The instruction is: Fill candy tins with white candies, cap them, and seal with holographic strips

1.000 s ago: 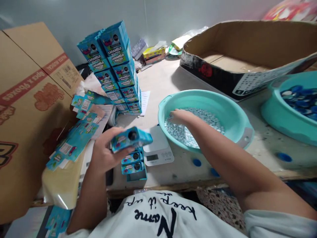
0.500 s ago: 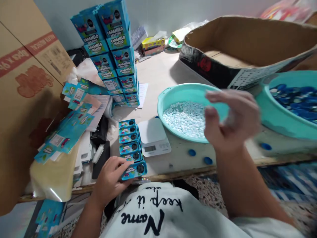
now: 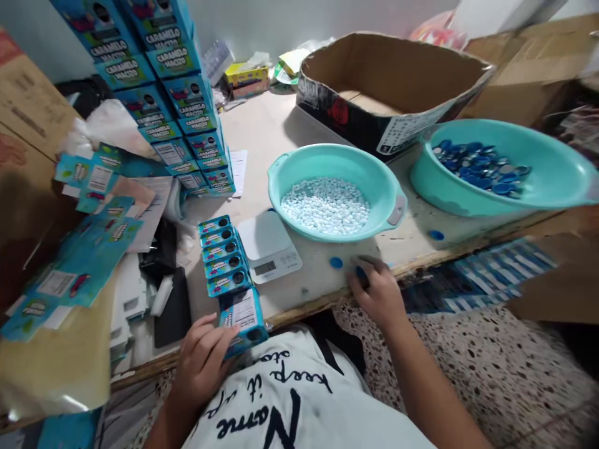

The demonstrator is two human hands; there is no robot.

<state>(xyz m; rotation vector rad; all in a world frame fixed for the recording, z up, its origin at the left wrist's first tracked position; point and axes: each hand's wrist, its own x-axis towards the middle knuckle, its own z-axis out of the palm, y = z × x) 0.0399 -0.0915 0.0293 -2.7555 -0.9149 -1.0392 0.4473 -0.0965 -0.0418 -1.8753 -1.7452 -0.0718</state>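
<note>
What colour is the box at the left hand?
The box is blue with a white printed panel, clearest in the head view.

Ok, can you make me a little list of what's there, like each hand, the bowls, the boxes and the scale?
Left hand: fingers on a blue box at the table edge
Right hand: at a blue disc; grip unclear
Small boxes: five in a row
Scale: between small boxes and left bowl
Left bowl: pale bits inside
Right bowl: blue discs inside
Stack: more blue boxes, behind the small boxes
</note>
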